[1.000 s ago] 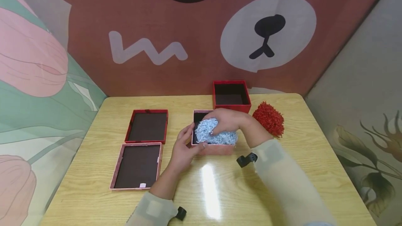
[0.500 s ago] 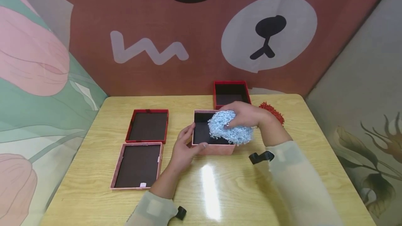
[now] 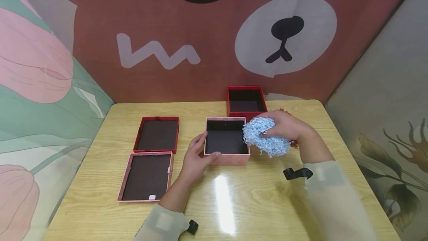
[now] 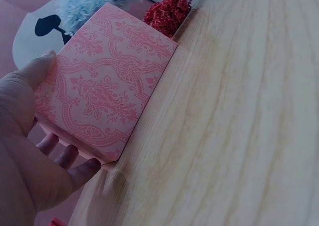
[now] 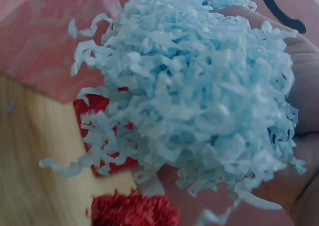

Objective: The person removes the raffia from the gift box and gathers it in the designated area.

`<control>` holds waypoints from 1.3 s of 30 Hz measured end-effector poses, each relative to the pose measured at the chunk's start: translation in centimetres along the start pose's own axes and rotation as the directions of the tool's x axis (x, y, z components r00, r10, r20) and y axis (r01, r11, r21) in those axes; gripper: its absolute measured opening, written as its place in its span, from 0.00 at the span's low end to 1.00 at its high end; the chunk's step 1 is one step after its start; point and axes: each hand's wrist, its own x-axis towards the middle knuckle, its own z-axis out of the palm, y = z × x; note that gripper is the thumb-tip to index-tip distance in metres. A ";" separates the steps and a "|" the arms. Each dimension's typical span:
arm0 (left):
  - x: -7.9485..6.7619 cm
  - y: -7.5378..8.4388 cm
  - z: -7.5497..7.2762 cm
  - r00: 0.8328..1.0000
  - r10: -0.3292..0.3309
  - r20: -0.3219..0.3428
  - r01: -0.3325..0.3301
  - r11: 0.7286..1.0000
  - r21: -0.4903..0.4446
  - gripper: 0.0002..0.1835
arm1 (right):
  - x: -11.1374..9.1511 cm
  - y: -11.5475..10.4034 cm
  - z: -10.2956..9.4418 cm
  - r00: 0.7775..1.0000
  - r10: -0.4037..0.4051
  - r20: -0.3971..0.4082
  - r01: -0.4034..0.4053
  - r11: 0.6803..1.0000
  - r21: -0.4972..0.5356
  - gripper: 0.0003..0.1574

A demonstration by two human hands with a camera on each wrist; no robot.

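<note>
A clump of light-blue shredded paper (image 3: 267, 138) is in my right hand (image 3: 289, 125), the thumb pressed into it and the other fingers mostly hidden. It hangs just right of the pink box (image 3: 231, 159), with loose strands trailing below in the right wrist view. The box stands upright on the table, its dark inside bare. My left hand (image 3: 195, 163) holds its front left corner, thumb at the front wall and fingers along the left side. In the left wrist view the patterned front of the pink box (image 4: 104, 86) shows.
An open red box (image 3: 246, 114) stands behind the pink one. Red shredded paper (image 5: 134, 210) lies at the right, mostly behind my right hand in the head view. Shallow red (image 3: 157, 135) and pink lids (image 3: 145, 177) lie inside up at the left.
My right hand has lifted the blue shredded paper out of the pink box and carried it to the right, over the red shredded paper. The left hand stays on the box.
</note>
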 end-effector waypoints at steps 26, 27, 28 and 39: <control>0.1 -0.3 0.0 0.999 0.037 0.005 -0.037 0.999 -0.024 0.47 | -1.0 6.0 5.6 0.982 0.142 -0.125 -0.141 0.990 0.016 0.41; 0.1 -0.3 -0.1 0.999 0.043 0.006 -0.043 0.999 -0.027 0.47 | -1.0 6.1 5.9 0.983 0.130 -0.126 -0.131 0.991 0.000 0.41; 0.1 -0.3 -0.1 0.999 0.044 0.006 -0.044 0.999 -0.028 0.47 | -1.0 6.1 6.1 0.984 0.123 -0.132 -0.126 0.992 -0.013 0.40; 0.1 -0.4 -0.1 0.999 0.035 0.014 -0.035 0.999 -0.023 0.48 | -0.7 7.1 8.0 0.987 0.036 -0.160 -0.049 0.996 -0.080 0.39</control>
